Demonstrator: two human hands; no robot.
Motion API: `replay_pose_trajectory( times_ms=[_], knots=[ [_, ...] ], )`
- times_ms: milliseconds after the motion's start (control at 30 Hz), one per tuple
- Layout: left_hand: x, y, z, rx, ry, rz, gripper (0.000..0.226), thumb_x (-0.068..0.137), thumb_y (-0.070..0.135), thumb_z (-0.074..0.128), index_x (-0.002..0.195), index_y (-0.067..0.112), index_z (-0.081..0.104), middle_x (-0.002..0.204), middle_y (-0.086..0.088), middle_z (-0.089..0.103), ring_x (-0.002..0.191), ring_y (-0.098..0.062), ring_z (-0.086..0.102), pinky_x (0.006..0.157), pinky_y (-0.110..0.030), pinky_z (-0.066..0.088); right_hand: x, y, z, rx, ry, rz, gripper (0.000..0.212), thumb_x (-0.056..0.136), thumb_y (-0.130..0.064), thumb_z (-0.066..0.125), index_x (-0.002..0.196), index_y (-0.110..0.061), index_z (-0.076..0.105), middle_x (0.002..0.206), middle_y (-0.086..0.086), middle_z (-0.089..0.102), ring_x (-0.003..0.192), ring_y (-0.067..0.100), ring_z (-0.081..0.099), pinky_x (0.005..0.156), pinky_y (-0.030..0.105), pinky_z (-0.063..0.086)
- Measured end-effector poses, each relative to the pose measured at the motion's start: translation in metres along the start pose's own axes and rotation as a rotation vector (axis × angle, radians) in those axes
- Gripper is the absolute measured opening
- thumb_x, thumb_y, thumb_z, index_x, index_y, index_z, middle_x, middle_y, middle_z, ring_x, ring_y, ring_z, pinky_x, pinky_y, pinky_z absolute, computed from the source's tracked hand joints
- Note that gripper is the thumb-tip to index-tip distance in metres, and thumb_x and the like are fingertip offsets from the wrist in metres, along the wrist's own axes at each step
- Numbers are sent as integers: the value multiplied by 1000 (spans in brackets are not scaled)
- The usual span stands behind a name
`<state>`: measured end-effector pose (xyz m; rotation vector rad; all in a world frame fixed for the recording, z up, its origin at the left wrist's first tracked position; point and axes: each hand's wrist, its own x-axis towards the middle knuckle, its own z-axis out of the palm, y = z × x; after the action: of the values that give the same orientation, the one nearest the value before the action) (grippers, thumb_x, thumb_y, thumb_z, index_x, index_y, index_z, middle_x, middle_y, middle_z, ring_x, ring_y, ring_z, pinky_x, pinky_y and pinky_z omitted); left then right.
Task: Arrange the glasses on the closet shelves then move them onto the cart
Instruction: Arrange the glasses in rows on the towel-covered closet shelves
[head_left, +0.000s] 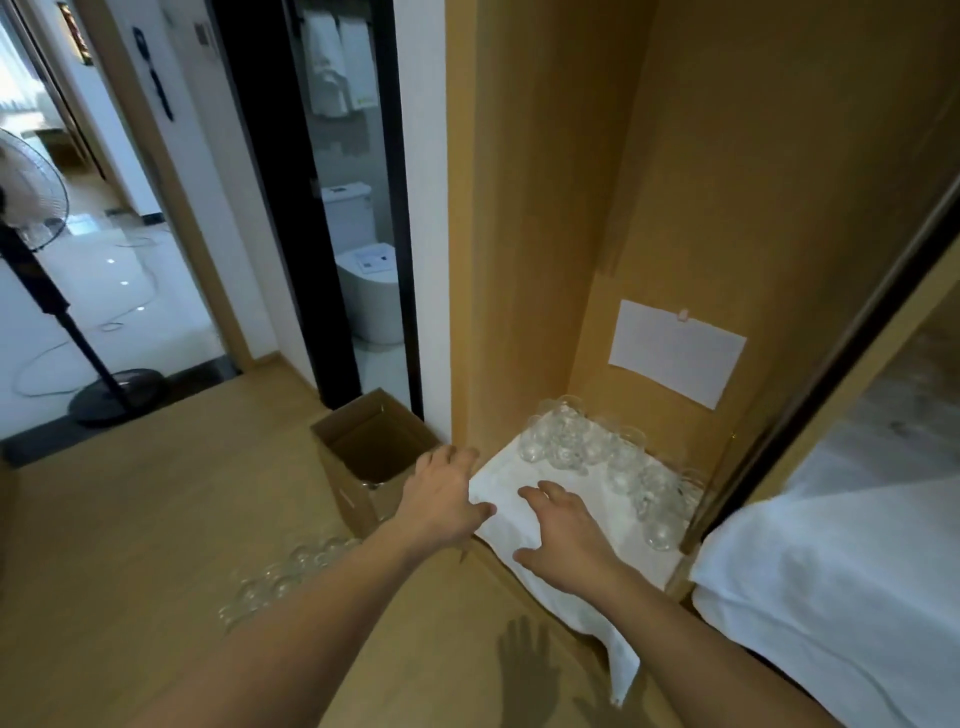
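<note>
Head view: no writing is legible; left hand (445, 493) and right hand (563, 530), fingers spread and holding nothing, reach over the white cloth (524, 525); glasses (571, 439) cluster at the closet shelf (670, 569) back edge

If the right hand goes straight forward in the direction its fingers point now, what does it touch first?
Probably the cluster of glasses at the back of the white cloth; the right hand points there, though depth is unclear.
</note>
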<state>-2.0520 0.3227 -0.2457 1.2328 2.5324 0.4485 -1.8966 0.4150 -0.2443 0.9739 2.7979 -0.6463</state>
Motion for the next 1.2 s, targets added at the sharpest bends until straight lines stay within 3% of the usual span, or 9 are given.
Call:
replay_pose_trajectory(
  times_ms=[433, 667, 867, 933, 1067, 1167, 1200],
  knots=[
    [94, 22, 18, 91, -139, 16, 74, 92, 52, 65, 153, 29, 30, 160, -1, 33, 147, -31, 28, 119, -51, 30, 89, 66, -7, 112, -47, 74, 81, 90, -52, 65, 156, -23, 28, 161, 3, 28, 144, 27, 32, 117, 36, 32],
    [137, 33, 36, 96, -214, 56, 75, 92, 51, 66, 153, 26, 31, 158, -3, 35, 143, -29, 32, 116, -46, 34, 126, 97, 1, 189, -61, 153, 77, 91, -42, 67, 155, -22, 30, 157, 3, 32, 142, 27, 35, 115, 35, 34],
    [189, 28, 51, 131, -270, 130, 77, 79, 62, 60, 142, 21, 46, 137, -6, 54, 125, -31, 50, 99, -44, 46, 148, 111, 10, 242, -56, 248, 76, 91, -42, 67, 155, -22, 31, 157, 1, 34, 142, 24, 37, 117, 32, 32],
    [210, 26, 59, 143, -276, 169, 83, 71, 70, 50, 139, 22, 47, 135, -5, 56, 125, -32, 50, 99, -44, 46, 158, 118, 10, 248, -26, 278, 74, 91, -43, 68, 153, -20, 34, 154, 1, 39, 140, 23, 40, 116, 29, 31],
    [241, 31, 58, 114, -342, 231, 78, 85, 55, 67, 151, 23, 38, 149, -4, 44, 135, -30, 41, 109, -42, 40, 178, 120, 7, 260, 13, 352, 70, 91, -44, 67, 150, -16, 41, 149, 3, 47, 137, 22, 46, 114, 28, 32],
    [270, 28, 58, 119, -378, 289, 78, 86, 54, 67, 150, 24, 37, 149, -4, 45, 135, -29, 40, 109, -40, 40, 196, 119, 12, 290, 123, 420, 66, 84, -46, 69, 137, -7, 57, 133, 9, 62, 123, 29, 60, 103, 32, 45],
    [279, 27, 59, 115, -389, 308, 78, 86, 54, 67, 150, 24, 37, 149, -4, 44, 135, -29, 40, 108, -41, 40, 200, 117, 10, 291, 106, 439, 67, 84, -44, 71, 139, -8, 56, 134, 8, 61, 124, 27, 59, 104, 29, 43]
  ],
)
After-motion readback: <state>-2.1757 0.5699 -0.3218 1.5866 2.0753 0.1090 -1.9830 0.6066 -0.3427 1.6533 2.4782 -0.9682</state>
